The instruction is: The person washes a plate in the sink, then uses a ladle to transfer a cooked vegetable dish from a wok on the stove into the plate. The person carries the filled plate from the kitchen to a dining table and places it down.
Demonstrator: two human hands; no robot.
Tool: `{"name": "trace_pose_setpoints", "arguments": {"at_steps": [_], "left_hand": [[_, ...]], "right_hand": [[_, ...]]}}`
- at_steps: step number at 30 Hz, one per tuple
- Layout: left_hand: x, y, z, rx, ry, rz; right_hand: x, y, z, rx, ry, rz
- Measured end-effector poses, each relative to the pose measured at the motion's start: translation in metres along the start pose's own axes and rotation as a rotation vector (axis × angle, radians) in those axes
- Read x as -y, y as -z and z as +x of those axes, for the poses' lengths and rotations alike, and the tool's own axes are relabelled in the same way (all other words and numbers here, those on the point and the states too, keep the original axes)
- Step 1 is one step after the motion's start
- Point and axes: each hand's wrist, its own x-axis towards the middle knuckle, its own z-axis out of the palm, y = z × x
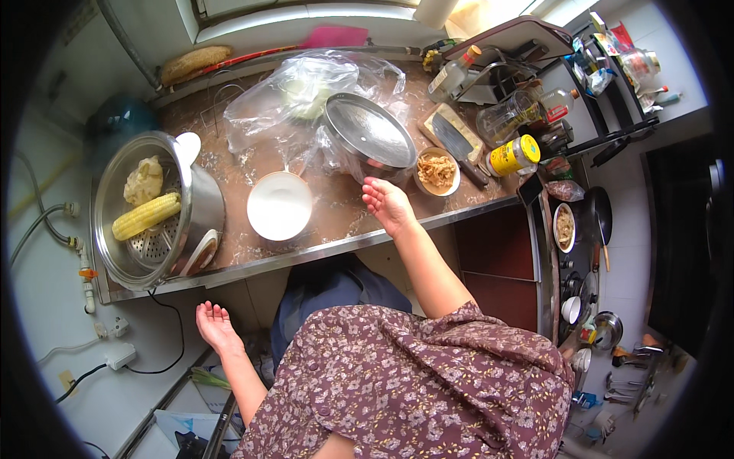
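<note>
My right hand point(390, 206) is palm up with slightly curled fingers over the counter's front edge, holding nothing. Just beyond its fingertips, a round steel lid or pan point(370, 129) rests beside a clear plastic bag point(269, 103) with something pale green inside. To that hand's right stands a bowl point(438, 170) of shredded tan food. Lower left, below the counter edge, my empty left hand point(217, 331) is also palm up. Nearest above it is a steel electric steamer point(200, 201), containing a yellow corn cob point(147, 216) and a pale lumpy piece of food point(143, 181). Between them sits a white bowl point(280, 205).
A cleaver point(453, 137) lies on a small board point(473, 129), handle towards the front edge. Glass bottles point(453, 74) and a yellow-labelled jar point(513, 155) crowd the right end. A wok point(599, 218) and another food bowl point(565, 228) are farther right. Cords point(182, 327) hang at left.
</note>
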Motion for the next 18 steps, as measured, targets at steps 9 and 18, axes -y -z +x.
{"name": "trace_pose_setpoints", "arguments": {"at_steps": [9, 18], "left_hand": [[0.013, -0.013, -0.016, -0.019, -0.15, 0.016], [0.022, -0.048, -0.063, -0.112, -0.229, -0.049]], "right_hand": [[-0.015, 0.016, -0.036, 0.055, 0.044, -0.195], [-0.014, 0.046, -0.052, 0.166, -0.001, -0.278]]}}
